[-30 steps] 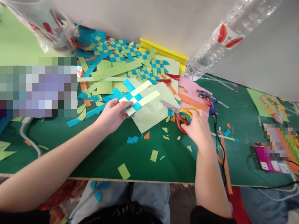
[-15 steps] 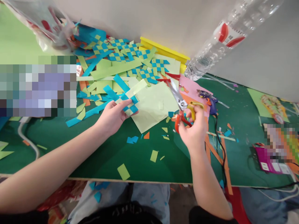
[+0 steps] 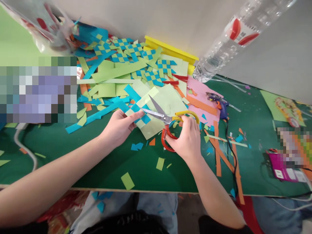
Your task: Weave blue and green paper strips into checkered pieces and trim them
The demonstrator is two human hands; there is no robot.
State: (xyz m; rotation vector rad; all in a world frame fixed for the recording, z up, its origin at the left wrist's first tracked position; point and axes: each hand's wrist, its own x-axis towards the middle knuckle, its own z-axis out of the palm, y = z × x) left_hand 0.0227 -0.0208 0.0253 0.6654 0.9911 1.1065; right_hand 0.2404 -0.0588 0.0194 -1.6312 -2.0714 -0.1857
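Observation:
My left hand (image 3: pixel 123 126) pinches a woven piece of blue and light green paper strips (image 3: pixel 145 119), whose loose strip ends stick out toward the upper left and upper right. Fingers of my right hand (image 3: pixel 187 138) are through the handles of a pair of scissors (image 3: pixel 167 119), one handle yellow and one red. The scissors' blades stand apart and point left, across the woven piece close to my left fingertips. Under the piece lies a pale green paper sheet (image 3: pixel 172 100). Whether the blades touch the paper I cannot tell.
Behind my hands lie several finished blue-green woven pieces (image 3: pixel 166 66) and loose strips. A clear plastic bottle (image 3: pixel 219 48) stands at the back right. A blue glue gun (image 3: pixel 222 109) with a black cord and orange strips (image 3: pixel 217 152) lie on the right. Paper scraps dot the green table (image 3: pixel 97 169).
My right hand has brought the scissors left and slightly down, from over the pale sheet's right edge to the woven piece. My left hand still holds the piece, nearly in place.

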